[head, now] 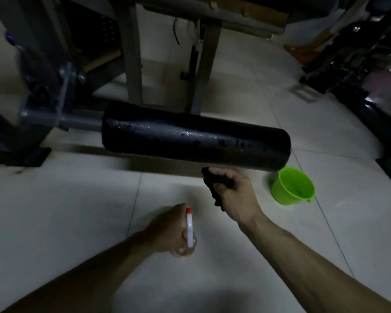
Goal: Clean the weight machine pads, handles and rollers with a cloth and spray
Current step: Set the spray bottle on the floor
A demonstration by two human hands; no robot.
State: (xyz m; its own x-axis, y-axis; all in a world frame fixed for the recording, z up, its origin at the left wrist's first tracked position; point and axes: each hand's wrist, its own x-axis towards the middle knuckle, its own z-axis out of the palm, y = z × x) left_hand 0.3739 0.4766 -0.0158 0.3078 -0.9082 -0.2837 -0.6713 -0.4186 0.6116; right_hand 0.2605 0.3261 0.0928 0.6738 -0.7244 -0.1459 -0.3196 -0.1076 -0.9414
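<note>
A long black foam roller [194, 138] juts out to the right from the machine's grey bar [61, 122], and its top glistens with wet droplets. Just below the roller's right half, my right hand [237, 193] grips a bunched black cloth [215, 184]; the cloth's upper tip sits close under the roller. Lower in the view, my left hand [167, 229] holds a clear spray bottle [190, 229] with a white head and a red nozzle, which points up towards the roller.
A bright green bucket [292, 188] stands on the pale tiled floor [77, 211] right of my right hand. The machine's grey frame legs [133, 64] rise behind the roller. Dark equipment [359, 75] fills the right side.
</note>
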